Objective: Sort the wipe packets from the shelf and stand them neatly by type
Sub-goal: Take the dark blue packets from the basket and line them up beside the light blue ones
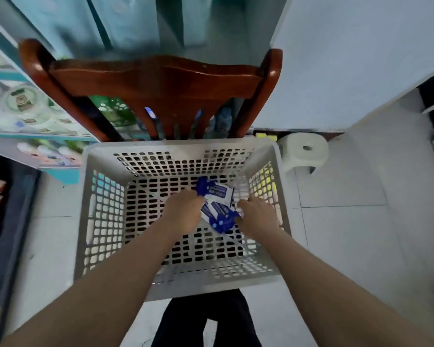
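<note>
Head view, basket lot.

**Item:** wipe packets (223, 197), blue-and-white printed sachets. They lie flat and overlapping on the floor of a white perforated basket (103, 221), right of its middle and closer to the right wall than the left.

**Count:** I can tell two apart, an upper packet (208, 186) toward the far wall and a lower packet (219, 217) toward the near wall. Blur may hide a third. Both look like one type.

**Handling, as I judge it:** light, thin and soft, with a slick film skin that bends instead of breaking. Best taken by a short edge, or clamped across both flat faces. Stood on end, a packet will likely flop unless it leans on a wall or a neighbour.

**Hands:** two.
- Left hand (183, 209) meets the packets' left edge. Its fingers are hidden under the back of the hand, so I cannot tell their state.
- Right hand (258, 214) has its fingers bent onto the lower packet's right edge. I cannot tell whether they are pinching or only touching.

**Also present:**
- one wooden chair (161, 78) at the basket's far edge
- one paper roll (303, 151) past its far right corner
- one stocked shelf (23, 101) to the left
</note>
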A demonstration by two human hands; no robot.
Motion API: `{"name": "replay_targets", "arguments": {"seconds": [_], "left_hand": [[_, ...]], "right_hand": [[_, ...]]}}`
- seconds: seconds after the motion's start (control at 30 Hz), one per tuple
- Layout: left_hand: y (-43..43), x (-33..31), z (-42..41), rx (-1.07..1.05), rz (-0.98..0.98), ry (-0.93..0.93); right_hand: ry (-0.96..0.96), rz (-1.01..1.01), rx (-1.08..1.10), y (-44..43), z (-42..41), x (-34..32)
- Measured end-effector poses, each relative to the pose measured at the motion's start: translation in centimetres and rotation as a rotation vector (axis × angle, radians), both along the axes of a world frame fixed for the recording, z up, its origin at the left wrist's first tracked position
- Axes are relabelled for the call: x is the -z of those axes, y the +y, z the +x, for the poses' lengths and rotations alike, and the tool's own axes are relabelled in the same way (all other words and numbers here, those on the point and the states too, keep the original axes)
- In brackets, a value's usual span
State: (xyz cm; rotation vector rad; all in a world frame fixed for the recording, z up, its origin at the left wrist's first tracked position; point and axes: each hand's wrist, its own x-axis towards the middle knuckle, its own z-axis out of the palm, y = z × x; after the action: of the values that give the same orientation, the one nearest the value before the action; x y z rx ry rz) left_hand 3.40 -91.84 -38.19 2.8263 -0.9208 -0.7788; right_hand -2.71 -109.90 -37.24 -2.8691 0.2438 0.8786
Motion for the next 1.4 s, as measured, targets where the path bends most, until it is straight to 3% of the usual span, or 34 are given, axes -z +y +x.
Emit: {"name": "replay_targets", "arguments": {"seconds": [0.37, 0.57, 0.63, 0.77, 0.9, 0.97, 1.03, 1.17, 1.23, 1.33, 1.4], "left_hand": [[-3.7, 14.8, 3.2, -0.337, 0.048, 0.227], [-5.1, 19.4, 4.3, -0.586, -0.120, 0.233], [-5.6, 19.6, 4.3, -0.766, -0.240, 0.279], [-6.3, 18.4, 4.4, -1.353, -0.544, 0.664], [-6.9, 16.0, 2.6, -1.563, -0.862, 0.971], [-7.1, 15.1, 1.6, -1.476, -0.892, 1.073], [-7.1, 15.0, 1.3, -1.293, -0.683, 0.977], [-6.3, 16.0, 2.3, -0.901, -0.334, 0.334], [-6.4, 17.0, 3.0, -0.523, -0.244, 0.160], [-7.3, 18.5, 3.5, 0.010, -0.068, 0.196], [-7.3, 19.2, 3.7, 0.172, 0.052, 0.221]], "right_hand": [[0.137, 0.162, 0.105, -1.5, 2.8, 12.7], [0.111, 0.288, 0.337, -1.2, 3.5, 17.5], [0.073, 0.336, 0.451, -1.0, 3.7, 18.0], [-0.061, 0.577, 0.928, -0.7, 3.9, 17.9], [-0.095, 0.777, 1.348, -0.1, 4.1, 16.9], [-0.086, 0.915, 1.475, 0.0, 4.5, 16.5], [-0.150, 0.900, 1.466, -0.5, 4.9, 16.0], [-0.297, 0.567, 1.072, -2.2, 4.5, 15.3], [-0.299, 0.387, 0.860, -2.8, 3.6, 15.7], [-0.209, 0.208, 0.636, -2.8, 2.1, 16.7], [-0.166, 0.178, 0.572, -2.7, 1.2, 17.1]]}}
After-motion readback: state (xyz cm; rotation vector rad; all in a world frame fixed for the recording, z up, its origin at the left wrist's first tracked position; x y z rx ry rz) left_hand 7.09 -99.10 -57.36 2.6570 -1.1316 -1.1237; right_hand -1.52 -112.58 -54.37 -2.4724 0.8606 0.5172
